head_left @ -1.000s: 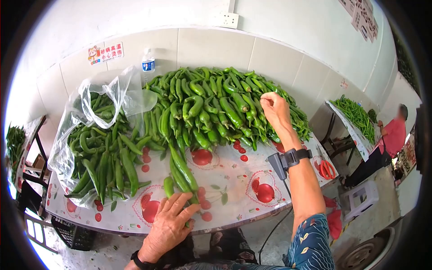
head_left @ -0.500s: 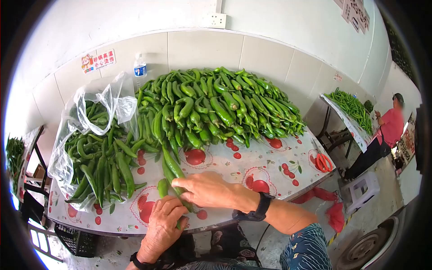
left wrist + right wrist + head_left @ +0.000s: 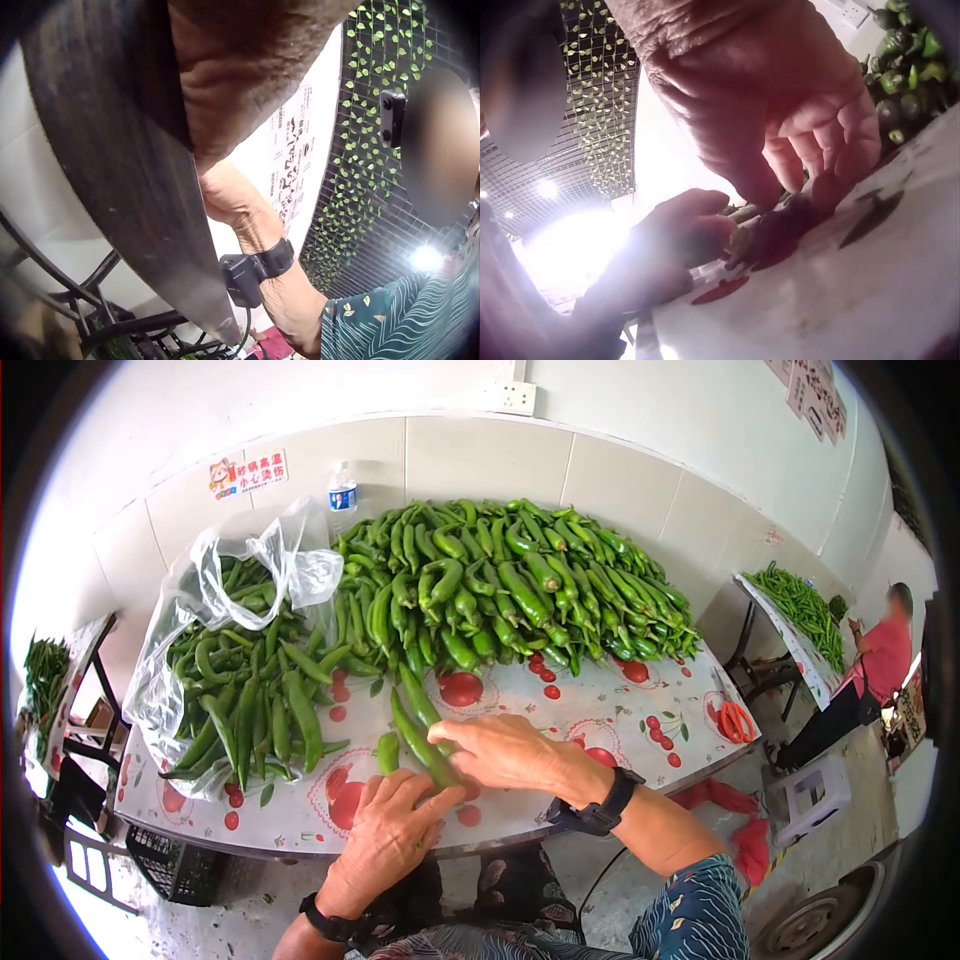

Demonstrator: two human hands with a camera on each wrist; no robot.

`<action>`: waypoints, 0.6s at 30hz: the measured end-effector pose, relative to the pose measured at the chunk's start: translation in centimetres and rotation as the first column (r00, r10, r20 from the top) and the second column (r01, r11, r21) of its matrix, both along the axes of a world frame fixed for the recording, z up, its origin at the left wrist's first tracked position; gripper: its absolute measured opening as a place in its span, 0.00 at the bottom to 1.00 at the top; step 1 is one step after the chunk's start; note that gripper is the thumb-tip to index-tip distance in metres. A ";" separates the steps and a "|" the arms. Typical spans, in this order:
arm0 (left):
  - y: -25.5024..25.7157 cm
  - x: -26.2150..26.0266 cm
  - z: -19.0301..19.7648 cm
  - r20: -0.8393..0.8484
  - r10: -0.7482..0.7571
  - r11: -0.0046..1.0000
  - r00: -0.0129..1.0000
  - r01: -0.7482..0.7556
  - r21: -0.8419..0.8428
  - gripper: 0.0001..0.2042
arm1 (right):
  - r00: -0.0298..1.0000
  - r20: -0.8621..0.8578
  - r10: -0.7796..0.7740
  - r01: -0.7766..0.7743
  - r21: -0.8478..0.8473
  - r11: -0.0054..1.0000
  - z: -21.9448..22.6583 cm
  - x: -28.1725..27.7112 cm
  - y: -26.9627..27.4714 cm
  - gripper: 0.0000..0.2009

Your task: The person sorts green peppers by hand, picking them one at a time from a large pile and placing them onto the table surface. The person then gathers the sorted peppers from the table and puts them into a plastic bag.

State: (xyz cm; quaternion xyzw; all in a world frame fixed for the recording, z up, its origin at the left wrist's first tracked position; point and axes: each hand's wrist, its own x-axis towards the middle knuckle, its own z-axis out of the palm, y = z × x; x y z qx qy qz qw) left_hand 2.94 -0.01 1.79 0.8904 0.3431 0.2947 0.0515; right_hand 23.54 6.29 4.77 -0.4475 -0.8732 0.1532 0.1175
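Holds a few long green peppers [image 3: 420,745] near the front edge of the table [image 3: 290,845], far ends toward the large pepper pile [image 3: 520,580]. Curls the left hand [image 3: 398,820] over the near ends, fingers bent and close together. Bends the right hand [image 3: 505,750] around the same peppers from the right, just beside the other, thumb and fingers only slightly apart, tips turned down toward the tablecloth [image 3: 600,700]; cannot tell exactly where each fingertip presses. Reads "砂锅高温 小心烫伤" in red on the wall sticker [image 3: 248,473]; shows a blue label on the clear plastic bottle [image 3: 342,490], brand too small to make out, and slanted, unreadable characters on the poster [image 3: 808,395] at upper right. Underneath, white print with red pomegranates and cherries; on it, red-handled scissors [image 3: 735,720] at the right end and a clear plastic bag [image 3: 160,650] of peppers at the left. Behind, pale tiles [image 3: 490,460] and a wall socket [image 3: 516,398]. Off to the right, a pepper-laden second table [image 3: 795,610], a person in a red shirt [image 3: 885,660] and a plastic stool [image 3: 812,800]. Below at left, a black crate [image 3: 175,865].
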 end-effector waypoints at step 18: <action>0.0 -0.3 -0.6 0.052 0.027 0.998 0.998 -0.024 -0.066 0.20 | 0.776 -0.541 -0.325 0.173 -0.314 0.934 2.4 2.8 -2.0 0.11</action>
